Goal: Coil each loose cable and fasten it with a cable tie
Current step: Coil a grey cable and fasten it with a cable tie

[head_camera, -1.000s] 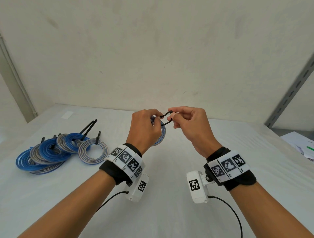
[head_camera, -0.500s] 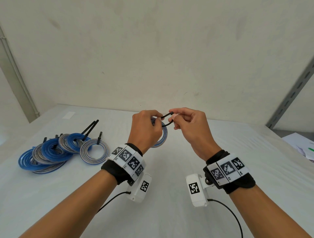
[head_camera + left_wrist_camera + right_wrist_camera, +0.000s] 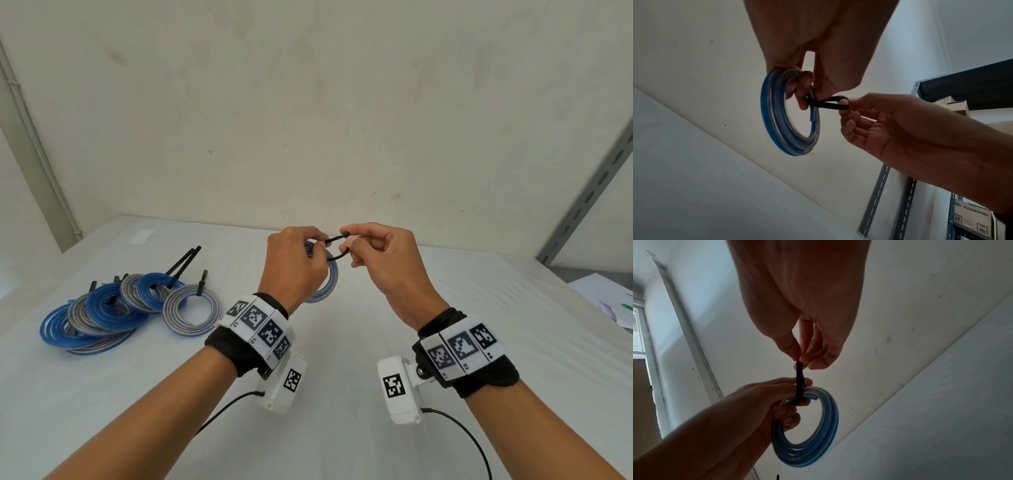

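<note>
My left hand grips a blue and grey coiled cable at its top, held upright above the table. The coil hangs below my fingers in the left wrist view, and it shows again as the coil in the right wrist view. A black cable tie loops around the coil's strands. My right hand pinches both ends of the black cable tie between thumb and fingertips just right of the coil. The tie runs taut from my right fingertips to the coil.
A pile of several tied blue and grey coils with black tie tails lies on the table's left. Papers sit at the far right edge. A grey metal shelf upright rises at the right, with boxes on the shelving.
Both hands have stayed together at the same spot. The right fingers have shifted slightly on the tie ends; the loop around the coil looks much the same.
</note>
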